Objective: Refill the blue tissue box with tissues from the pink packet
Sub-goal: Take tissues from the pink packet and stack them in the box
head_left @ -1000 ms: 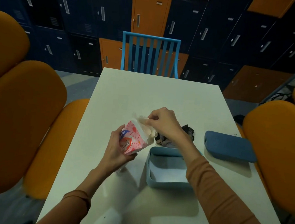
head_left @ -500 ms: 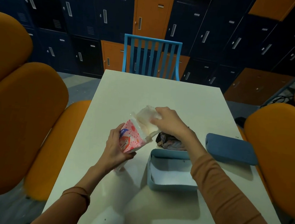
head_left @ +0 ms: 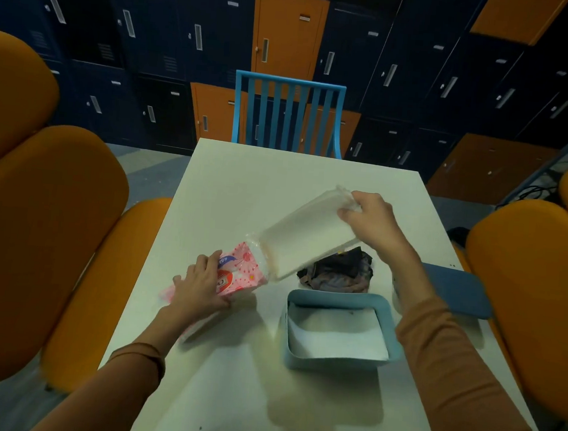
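Left hand (head_left: 202, 285) clamps the packet (head_left: 240, 273) down on the table (head_left: 244, 185); right hand (head_left: 369, 218), gripping the tissues (head_left: 304, 240), draws them toward one o'clock, freeing them for the box (head_left: 337, 364).

Packet (head_left: 237, 274) on counter (head_left: 244, 185) under left hand (head_left: 202, 285). Tissues (head_left: 304, 237) between hands, right hand (head_left: 370, 218) at far end. Box (head_left: 338, 332) right of left hand; cloth (head_left: 337, 274) behind box; lid (head_left: 457, 290) right of right arm.

A locker room or staff break area: a wall of dark navy metal lockers (head_left: 147, 34) with some orange locker doors (head_left: 288, 35), a plain white rectangular table (head_left: 278, 187), padded orange chairs (head_left: 36, 230) and 1 blue slatted wooden chair (head_left: 289, 113).
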### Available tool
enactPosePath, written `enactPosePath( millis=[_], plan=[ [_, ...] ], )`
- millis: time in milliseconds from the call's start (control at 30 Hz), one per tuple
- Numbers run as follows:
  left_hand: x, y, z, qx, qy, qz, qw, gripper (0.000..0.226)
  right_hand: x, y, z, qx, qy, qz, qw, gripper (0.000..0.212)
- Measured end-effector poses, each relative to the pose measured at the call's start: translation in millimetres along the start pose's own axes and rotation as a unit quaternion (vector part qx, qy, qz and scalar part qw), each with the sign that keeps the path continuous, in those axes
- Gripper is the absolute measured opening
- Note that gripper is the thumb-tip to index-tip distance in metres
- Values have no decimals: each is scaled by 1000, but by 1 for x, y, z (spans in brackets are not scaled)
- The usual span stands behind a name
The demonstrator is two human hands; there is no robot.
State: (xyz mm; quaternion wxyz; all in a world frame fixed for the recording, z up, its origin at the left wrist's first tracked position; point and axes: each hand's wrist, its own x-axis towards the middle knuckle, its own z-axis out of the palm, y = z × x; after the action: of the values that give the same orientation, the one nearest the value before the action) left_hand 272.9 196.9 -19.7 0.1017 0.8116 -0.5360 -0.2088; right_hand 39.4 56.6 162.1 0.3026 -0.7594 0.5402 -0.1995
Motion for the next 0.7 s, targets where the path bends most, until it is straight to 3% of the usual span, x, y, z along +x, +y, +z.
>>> enactPosePath(
  millis=[100, 167, 233, 300, 367, 433, 500, 600, 633, 700],
  plan=[
    [-1, -5, 2, 17, -75, -36, 996, 115, 1, 8, -12, 21, 5, 20, 1000, 20],
    [0, -3, -6, -27, -93, -40, 995, 112, 1, 12, -16, 36, -23, 35, 998, 19],
    [2, 9, -25, -162, -8, 5, 987, 85, 0, 14, -16, 44, -67, 39, 996, 17],
    [-2, 33, -56, -326, 63, 56, 942, 62, -4, 11, -12, 48, -110, 29, 992, 17],
    [-10, 59, -85, -431, 18, 98, 897, 65, -7, 5, -6, 60, -161, 17, 985, 19],
    [-18, 74, -98, -443, -59, 126, 886, 63, -10, -1, 4, 93, -197, 5, 976, 19],
    [-23, 79, -95, -450, -78, 135, 879, 42, -16, -8, 16, 205, -195, 20, 959, 19],
    [-33, 78, -79, -544, 28, 94, 834, 29, -30, -8, 43, 427, -184, 82, 881, 27],
    [-37, 76, -71, -566, 58, 79, 818, 28, -38, -8, 54, 439, -186, 81, 875, 21],
    [-46, 71, -54, -571, 93, 61, 814, 24, -57, -7, 84, 404, -160, 68, 898, 9]
  ],
)
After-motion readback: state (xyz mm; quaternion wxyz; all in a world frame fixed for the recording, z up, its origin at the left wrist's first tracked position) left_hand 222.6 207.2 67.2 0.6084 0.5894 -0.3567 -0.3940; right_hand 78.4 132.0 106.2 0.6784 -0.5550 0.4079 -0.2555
